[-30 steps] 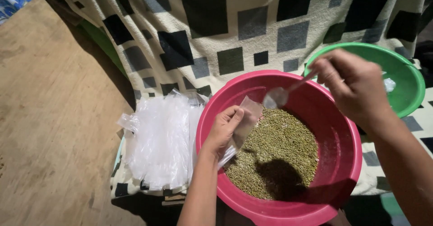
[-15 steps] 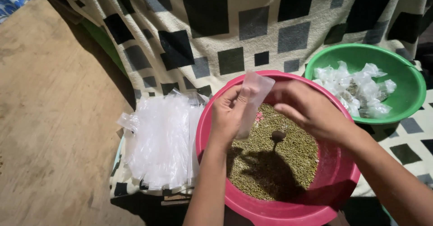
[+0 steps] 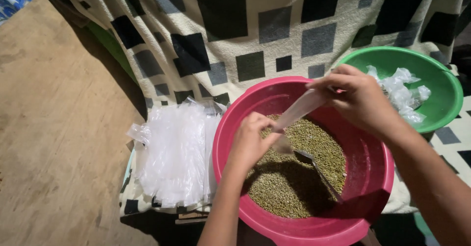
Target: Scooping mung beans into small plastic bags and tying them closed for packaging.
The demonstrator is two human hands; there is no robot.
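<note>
A stack of clear plastic bags [image 3: 174, 153] lies on the patterned blanket [image 3: 235, 40], against the left rim of the pink basin [image 3: 373, 177]. Your left hand [image 3: 250, 143] is pinched shut on the lower end of one small clear bag [image 3: 297, 112], held over the green grains [image 3: 289, 177] beside a metal spoon [image 3: 319, 170]. Your right hand [image 3: 360, 99] grips its upper end, fingers closed. Judged light, limp and slippery; hold it by the edges. At right, a green basin [image 3: 441, 108] holds tied packets [image 3: 405, 94].

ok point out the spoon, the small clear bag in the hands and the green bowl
spoon [image 3: 319, 170], head view, on its metal handle
small clear bag [image 3: 299, 109], head view, mid-length of the bag
green bowl [image 3: 444, 79], head view, bare inner wall
</note>
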